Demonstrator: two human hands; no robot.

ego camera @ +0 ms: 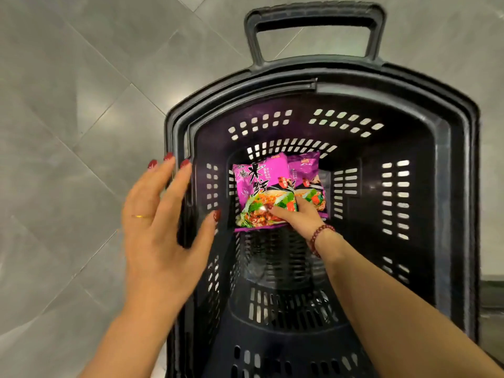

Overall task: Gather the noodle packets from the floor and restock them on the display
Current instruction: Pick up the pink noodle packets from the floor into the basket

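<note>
Two purple noodle packets (260, 186) overlap inside one black basket (354, 77) on grey floor tiles (68, 118) — the right hand (298, 215) pinches them, the left hand (161, 222) hovers by its rim, fingers spread.

We look straight down into a black perforated plastic shopping basket (381, 85) standing on a grey tiled floor (68, 118). Two purple noodle packets overlap at its bottom, the front purple packet (259, 186) partly covering the rear purple packet (305, 170). Our right hand (297, 214) reaches onto their lower edges; we cannot tell whether it grips them. Our left hand (163, 214) spreads its fingers over the basket's left rim.
</note>
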